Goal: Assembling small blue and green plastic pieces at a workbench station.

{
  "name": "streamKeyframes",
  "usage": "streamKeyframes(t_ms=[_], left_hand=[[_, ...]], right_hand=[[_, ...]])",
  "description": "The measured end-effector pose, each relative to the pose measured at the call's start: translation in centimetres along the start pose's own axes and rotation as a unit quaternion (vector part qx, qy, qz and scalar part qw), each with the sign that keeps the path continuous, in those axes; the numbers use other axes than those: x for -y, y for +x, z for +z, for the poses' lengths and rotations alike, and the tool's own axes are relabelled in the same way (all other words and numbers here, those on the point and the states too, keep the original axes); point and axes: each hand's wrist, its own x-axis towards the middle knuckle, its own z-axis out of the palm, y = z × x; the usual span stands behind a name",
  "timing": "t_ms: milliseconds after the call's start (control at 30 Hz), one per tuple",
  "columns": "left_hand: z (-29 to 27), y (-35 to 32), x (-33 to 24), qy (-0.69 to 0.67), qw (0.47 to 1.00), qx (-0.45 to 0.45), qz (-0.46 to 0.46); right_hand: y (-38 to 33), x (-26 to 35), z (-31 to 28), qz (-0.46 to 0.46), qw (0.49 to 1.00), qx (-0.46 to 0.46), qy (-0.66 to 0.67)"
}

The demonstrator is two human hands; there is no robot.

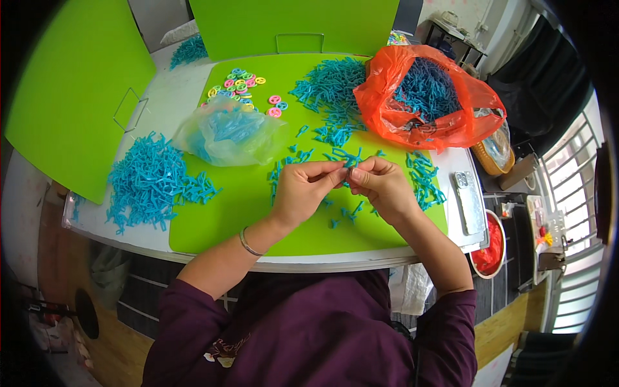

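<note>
My left hand [309, 190] and my right hand [382, 187] meet over the green mat [245, 235], fingertips pinched together. Between them is a small blue plastic piece [351, 158] with thin prongs sticking up; its lower part is hidden by my fingers. Both hands are closed on it. Loose blue plastic pieces lie on the mat around my hands, with a cluster [424, 180] right of my right hand. A larger heap of blue pieces [145, 184] sits to the left, partly on the white table.
A red plastic bag [380, 103] full of darker blue pieces stands at the back right, beside another blue pile [329, 84]. A clear bag [232, 138] of blue pieces and several colourful rings [242, 84] lie back left. A phone [469, 203] rests at the right edge.
</note>
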Motion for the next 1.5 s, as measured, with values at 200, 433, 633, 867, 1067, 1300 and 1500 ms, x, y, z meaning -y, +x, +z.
streamKeyframes(t_ms=[200,433,633,867,1067,1300,1500], left_hand=[[0.8,0.6,-0.9,-0.164,0.985,0.008,-0.055],[-1.4,1.5,-1.1,-0.192,0.981,-0.007,-0.039],[-12.0,3.1,-6.4,-0.546,0.813,-0.138,0.148],[-13.0,3.2,-6.2,-0.463,0.825,-0.261,0.191],[-5.9,3.0,-3.2,-0.262,0.958,-0.115,-0.014],[-1.3,1.3,-0.4,-0.088,0.991,0.022,-0.096],[0.2,1.0,1.0,-0.074,0.985,0.048,-0.150]], right_hand=[[0.4,-0.1,-0.1,-0.060,0.996,0.003,-0.061],[0.7,1.5,-0.8,-0.076,0.989,0.021,-0.126],[1.3,4.2,-4.4,-0.100,0.988,-0.079,-0.088],[2.0,3.6,-7.0,-0.157,0.844,-0.114,-0.500],[1.4,3.4,-7.5,-0.172,0.709,-0.135,-0.671],[1.5,3.6,-5.6,-0.136,0.790,-0.096,-0.591],[-0.1,2.1,-0.6,-0.251,0.800,-0.004,-0.545]])
